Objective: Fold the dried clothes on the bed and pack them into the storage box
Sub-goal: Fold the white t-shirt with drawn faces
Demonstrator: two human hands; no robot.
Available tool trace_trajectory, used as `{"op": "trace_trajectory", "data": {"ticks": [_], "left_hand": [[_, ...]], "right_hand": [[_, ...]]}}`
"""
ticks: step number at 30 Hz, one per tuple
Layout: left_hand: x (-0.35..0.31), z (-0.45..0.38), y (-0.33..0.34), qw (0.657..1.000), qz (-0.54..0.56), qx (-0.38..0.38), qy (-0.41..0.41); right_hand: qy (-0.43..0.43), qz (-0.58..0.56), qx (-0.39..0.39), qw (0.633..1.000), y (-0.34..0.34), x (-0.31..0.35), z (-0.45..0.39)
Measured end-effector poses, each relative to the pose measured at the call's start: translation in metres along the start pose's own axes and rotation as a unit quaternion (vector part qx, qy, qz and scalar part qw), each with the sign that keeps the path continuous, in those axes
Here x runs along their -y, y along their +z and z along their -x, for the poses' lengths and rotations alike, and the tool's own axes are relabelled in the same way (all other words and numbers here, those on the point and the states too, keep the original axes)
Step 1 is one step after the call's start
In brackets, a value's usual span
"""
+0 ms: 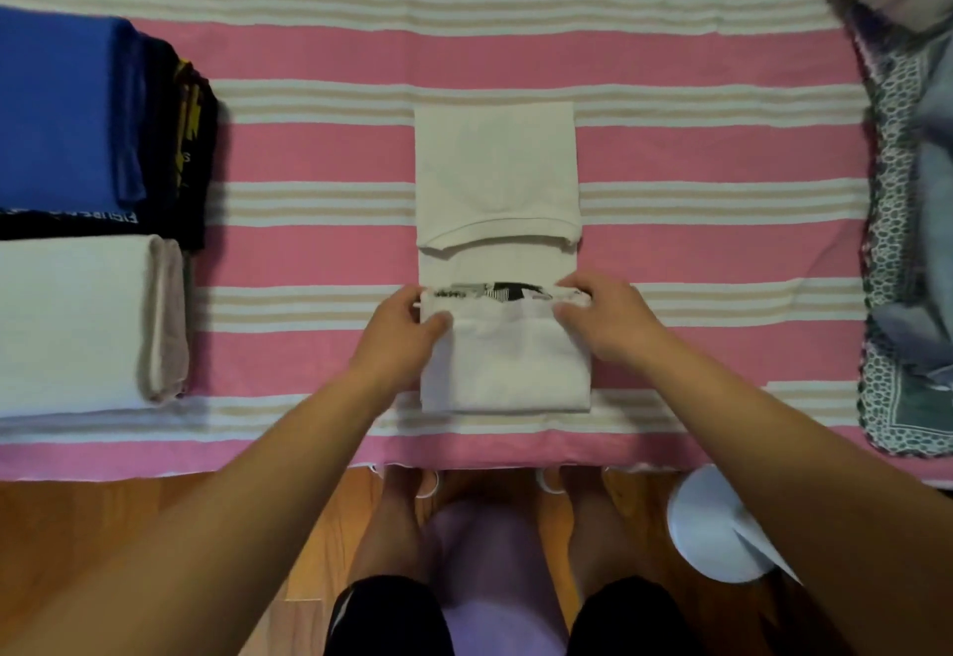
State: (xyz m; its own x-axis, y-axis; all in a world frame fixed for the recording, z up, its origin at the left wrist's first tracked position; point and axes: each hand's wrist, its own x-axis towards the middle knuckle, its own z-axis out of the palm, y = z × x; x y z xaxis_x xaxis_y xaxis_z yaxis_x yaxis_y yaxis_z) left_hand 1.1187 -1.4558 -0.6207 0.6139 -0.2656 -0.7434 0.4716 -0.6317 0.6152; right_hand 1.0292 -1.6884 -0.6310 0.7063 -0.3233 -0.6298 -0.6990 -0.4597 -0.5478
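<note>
The shirt [497, 222] lies in the middle of the bed [319, 62], half folded. The left hand [399, 333] and right hand [606, 317] each pinch a corner of its folded edge. If one corner slips, the fold could go crooked. No box shows; folded clothes [77, 212] sit far left.

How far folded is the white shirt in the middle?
Partly folded: the white shirt is a narrow strip, its near end doubled over and held by both hands.
</note>
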Motion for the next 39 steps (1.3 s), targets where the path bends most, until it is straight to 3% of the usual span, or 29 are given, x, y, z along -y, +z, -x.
{"op": "trace_trajectory", "data": {"ticks": [5,9,12,14,16,18,19,22,25,27,31,35,39], "left_hand": [[0.010,-0.029,0.011,0.992,0.084,-0.060,-0.074],[0.010,-0.027,0.017,0.981,0.141,-0.106,-0.085],[0.008,-0.033,0.016,0.986,0.080,-0.144,-0.024],[0.012,-0.023,0.017,0.977,-0.080,-0.188,0.062],[0.023,-0.004,0.020,0.916,-0.282,-0.185,0.218],[0.045,0.016,0.026,0.822,-0.432,-0.080,0.363],[0.061,0.023,0.030,0.775,-0.490,-0.024,0.397],[0.094,0.025,0.035,0.685,-0.596,0.043,0.417],[0.096,0.004,0.036,0.650,-0.632,0.046,0.419],[0.091,-0.006,0.042,0.641,-0.643,0.033,0.418],[0.082,-0.005,0.050,0.656,-0.625,0.016,0.424],[0.076,0.023,0.046,0.697,-0.589,-0.002,0.410],[0.109,0.079,0.056,0.706,-0.589,0.057,0.389]], "right_hand": [[0.100,-0.161,-0.094,0.977,0.021,-0.014,-0.029],[0.076,-0.169,-0.140,0.973,0.027,-0.012,-0.026],[0.075,-0.126,-0.154,0.977,0.026,-0.007,-0.030],[0.031,-0.039,-0.194,0.980,0.027,-0.002,-0.021],[-0.053,0.037,-0.219,0.973,0.033,0.000,0.004],[-0.155,0.132,-0.190,0.960,0.048,-0.010,0.039],[-0.199,0.184,-0.160,0.949,0.056,-0.019,0.056],[-0.258,0.316,-0.042,0.912,0.078,-0.048,0.085],[-0.227,0.375,-0.021,0.898,0.081,-0.057,0.072],[-0.217,0.408,-0.011,0.887,0.085,-0.053,0.059],[-0.187,0.475,0.012,0.860,0.093,-0.037,0.050],[-0.207,0.441,-0.025,0.873,0.087,-0.038,0.064],[-0.279,0.392,0.023,0.876,0.093,-0.075,0.118]]}}
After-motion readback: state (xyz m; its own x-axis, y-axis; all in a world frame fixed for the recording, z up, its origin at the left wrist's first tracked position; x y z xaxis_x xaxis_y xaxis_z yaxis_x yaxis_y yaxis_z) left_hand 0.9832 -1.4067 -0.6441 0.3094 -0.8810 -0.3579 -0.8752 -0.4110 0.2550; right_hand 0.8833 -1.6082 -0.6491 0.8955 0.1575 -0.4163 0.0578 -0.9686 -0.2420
